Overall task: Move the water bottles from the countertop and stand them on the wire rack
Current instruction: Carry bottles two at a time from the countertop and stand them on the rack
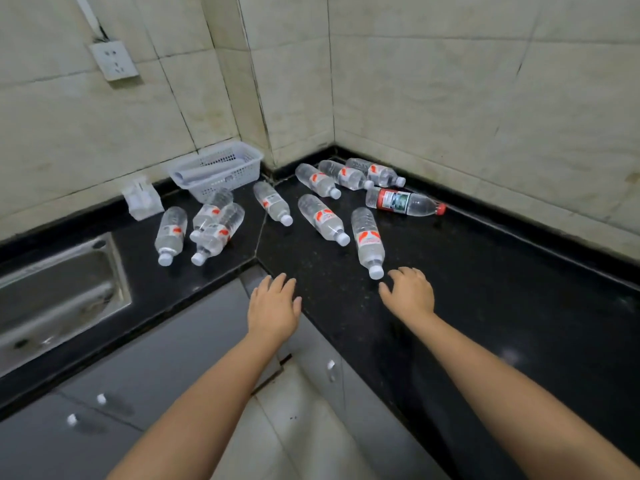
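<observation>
1. Water bottles lie on their sides across the black countertop (467,271), none upright; the wire rack is not in view, so nothing appears moved yet.
2. At the left, beside the sink (62,292), three bottles cluster; the leftmost bottle (170,235) lies clear, but the pair beside it overlaps, so I would lift the top one first.
3. The left hand (273,308) hovers at the counter edge, fingers loosely spread, holding nothing.
4. The nearest bottle (367,241) points its white cap at the right hand (410,292), which is empty, fingers curled apart, just beside the cap.
5. Grasp around the body rather than the cap; the clear plastic likely dents and rolls.
</observation>
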Action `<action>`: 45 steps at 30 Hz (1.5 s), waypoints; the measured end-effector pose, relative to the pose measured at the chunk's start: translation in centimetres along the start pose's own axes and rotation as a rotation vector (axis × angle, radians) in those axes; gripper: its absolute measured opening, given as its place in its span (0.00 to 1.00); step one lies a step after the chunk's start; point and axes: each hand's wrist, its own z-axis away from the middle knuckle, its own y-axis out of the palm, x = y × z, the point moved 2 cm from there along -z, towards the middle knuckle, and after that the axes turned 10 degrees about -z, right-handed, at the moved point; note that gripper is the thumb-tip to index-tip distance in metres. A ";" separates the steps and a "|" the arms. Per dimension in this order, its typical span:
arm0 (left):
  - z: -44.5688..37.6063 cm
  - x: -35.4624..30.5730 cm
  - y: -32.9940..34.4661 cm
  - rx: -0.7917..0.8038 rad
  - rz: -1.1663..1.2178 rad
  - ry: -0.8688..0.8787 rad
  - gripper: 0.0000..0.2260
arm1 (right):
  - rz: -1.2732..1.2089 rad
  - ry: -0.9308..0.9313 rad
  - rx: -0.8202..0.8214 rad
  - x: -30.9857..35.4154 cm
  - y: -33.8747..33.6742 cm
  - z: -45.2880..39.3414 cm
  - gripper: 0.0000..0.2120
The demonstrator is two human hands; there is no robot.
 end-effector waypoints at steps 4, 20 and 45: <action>-6.4 1.2 1.9 0.026 0.038 0.026 0.21 | -0.027 0.023 0.005 1.6 1.7 -5.2 0.18; -36.9 -1.4 5.6 0.087 0.073 0.625 0.20 | 0.125 0.536 -0.075 4.7 8.9 -19.2 0.32; -34.9 -0.1 7.7 0.028 0.449 1.095 0.17 | 0.314 0.421 0.297 2.5 5.9 -14.1 0.32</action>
